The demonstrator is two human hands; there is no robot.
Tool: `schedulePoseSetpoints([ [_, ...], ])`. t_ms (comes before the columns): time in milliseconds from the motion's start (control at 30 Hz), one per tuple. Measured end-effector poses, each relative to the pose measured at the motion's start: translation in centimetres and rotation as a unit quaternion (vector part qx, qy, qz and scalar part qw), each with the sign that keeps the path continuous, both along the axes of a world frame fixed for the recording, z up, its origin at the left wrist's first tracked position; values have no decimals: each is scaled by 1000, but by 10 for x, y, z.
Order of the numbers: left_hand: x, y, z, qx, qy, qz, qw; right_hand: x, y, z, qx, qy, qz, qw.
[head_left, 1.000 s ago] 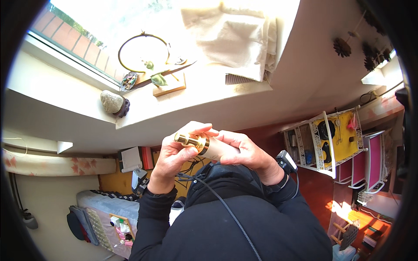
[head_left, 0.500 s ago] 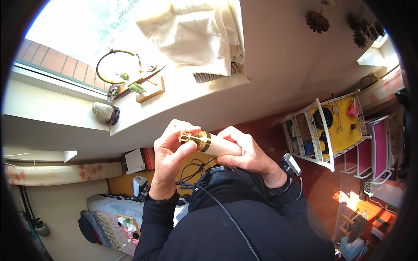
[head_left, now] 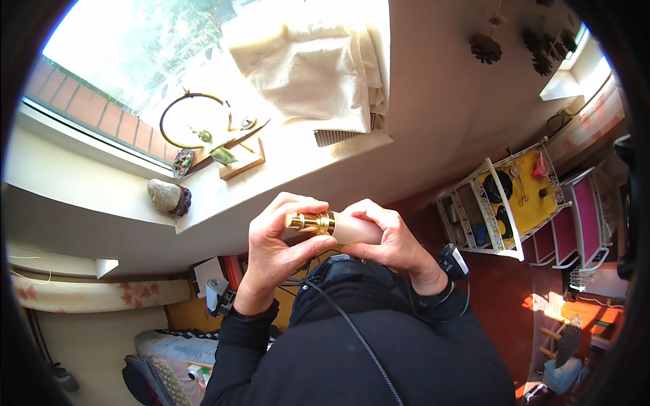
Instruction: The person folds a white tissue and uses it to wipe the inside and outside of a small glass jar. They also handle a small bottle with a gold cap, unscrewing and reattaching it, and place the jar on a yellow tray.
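Both hands hold a pale pink cylindrical bottle with a stepped gold top, in front of my chest. It lies nearly level, the gold end toward the left. My left hand is curved around the gold part, fingers above and thumb below near where it meets the pink body. Wrapped around the other end of the body is my right hand, with its thumb along the near side. The right hand's fingers hide the bottle's base.
Ahead is a bright windowsill with folded cream cloth, a round hoop ornament and a stone on a dark base. A white rack stands at the right. A dark cable runs down my front.
My left hand has shifted right along the gold top, its fingers and thumb now closer to the pink body. The right hand keeps its hold. The view has shifted slightly.
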State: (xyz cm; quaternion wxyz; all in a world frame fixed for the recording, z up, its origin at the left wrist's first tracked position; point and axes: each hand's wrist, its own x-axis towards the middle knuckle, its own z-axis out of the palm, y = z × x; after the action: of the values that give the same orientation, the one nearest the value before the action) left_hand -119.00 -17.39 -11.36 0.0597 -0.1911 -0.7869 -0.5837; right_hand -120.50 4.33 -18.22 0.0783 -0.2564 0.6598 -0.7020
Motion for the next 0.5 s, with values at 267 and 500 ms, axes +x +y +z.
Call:
schedulePoseSetpoints([
  [267, 4, -23, 6, -1, 41, 114, 993, 2, -43, -17, 109, 229, -223, 941],
  [500, 9, -35, 8, 186, -95, 12, 978, 8, -47, -17, 70, 146, -182, 970],
])
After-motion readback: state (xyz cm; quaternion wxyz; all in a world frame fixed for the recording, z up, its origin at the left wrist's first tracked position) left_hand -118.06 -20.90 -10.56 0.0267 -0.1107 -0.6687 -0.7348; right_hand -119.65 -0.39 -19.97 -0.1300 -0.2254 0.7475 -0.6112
